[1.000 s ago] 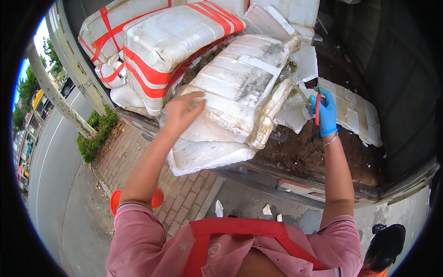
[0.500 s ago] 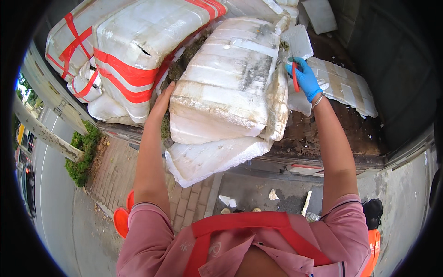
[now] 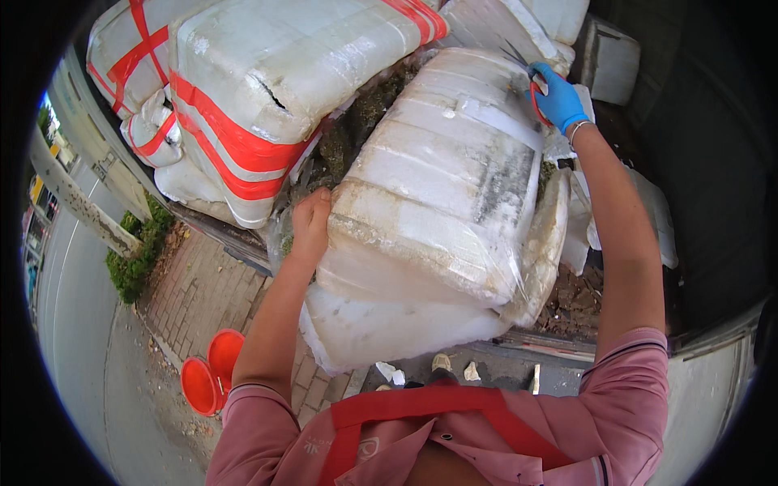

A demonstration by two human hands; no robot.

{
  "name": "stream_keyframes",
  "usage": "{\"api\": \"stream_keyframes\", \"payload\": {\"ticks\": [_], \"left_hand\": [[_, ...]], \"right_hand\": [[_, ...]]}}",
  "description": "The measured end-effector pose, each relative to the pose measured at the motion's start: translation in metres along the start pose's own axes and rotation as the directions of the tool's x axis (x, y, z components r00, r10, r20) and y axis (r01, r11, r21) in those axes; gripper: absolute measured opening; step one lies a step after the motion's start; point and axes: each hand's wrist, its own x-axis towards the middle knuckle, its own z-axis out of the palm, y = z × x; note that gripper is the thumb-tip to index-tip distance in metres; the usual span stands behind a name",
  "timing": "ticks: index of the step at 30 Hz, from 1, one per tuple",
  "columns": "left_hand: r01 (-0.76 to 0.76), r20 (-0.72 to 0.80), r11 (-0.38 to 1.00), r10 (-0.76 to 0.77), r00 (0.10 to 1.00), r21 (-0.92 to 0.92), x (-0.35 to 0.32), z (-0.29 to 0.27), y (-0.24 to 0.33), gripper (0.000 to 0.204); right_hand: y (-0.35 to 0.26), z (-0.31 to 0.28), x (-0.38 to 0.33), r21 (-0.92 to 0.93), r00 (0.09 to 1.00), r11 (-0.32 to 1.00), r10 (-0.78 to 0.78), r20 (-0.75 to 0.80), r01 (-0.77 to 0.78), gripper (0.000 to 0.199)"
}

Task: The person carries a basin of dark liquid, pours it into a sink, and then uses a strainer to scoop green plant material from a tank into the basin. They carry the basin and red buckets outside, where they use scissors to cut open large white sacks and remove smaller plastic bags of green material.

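Note:
A large dirty white foam box [image 3: 421, 154], wrapped in tape and clear film, lies in front of me with its lid side slanting up. My bare left hand [image 3: 310, 223] is closed at its near left edge, knuckles up, so the fingertips are hidden. My right hand [image 3: 561, 99], in a blue glove, grips scissors by their red handles [image 3: 536, 95]. Their dark blades [image 3: 512, 53] stand apart over the box's far right corner. Under the near end lies a loose white foam slab [image 3: 389, 328]. Brown-green stuff [image 3: 344, 146] shows along the box's left side.
To the left stand other foam boxes [image 3: 243, 81] bound with red tape. Broken foam pieces [image 3: 652, 215] lie on the dark cargo bed [image 3: 571, 304] at right. Red buckets [image 3: 201, 386] stand on the ground at lower left, and foam scraps lie near my feet.
My right hand has moved up and away with the scissors, toward the box's far right corner. My left hand has gone from lying along the side to closed on the edge.

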Motion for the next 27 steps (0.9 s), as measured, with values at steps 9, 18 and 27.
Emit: {"api": "stream_keyframes", "payload": {"ticks": [9,18,27], "left_hand": [[0.076,-0.142,0.984,-0.053,0.988,0.163,-0.011,0.002,0.006,0.039],[0.017,-0.332,0.899,0.143,0.932,0.437,-0.012,0.009,0.004,0.038],[0.124,-0.341,0.99,-0.094,0.935,0.066,-0.013,0.013,-0.002,0.035]], "right_hand": [[0.107,0.099,0.133,-0.251,0.932,0.962,-0.011,0.363,0.109,0.032],[0.075,0.097,0.122,-0.255,0.953,0.964,0.012,0.303,0.069,0.037],[0.042,0.096,0.1,-0.043,0.968,0.999,-0.003,0.252,0.015,0.028]]}}
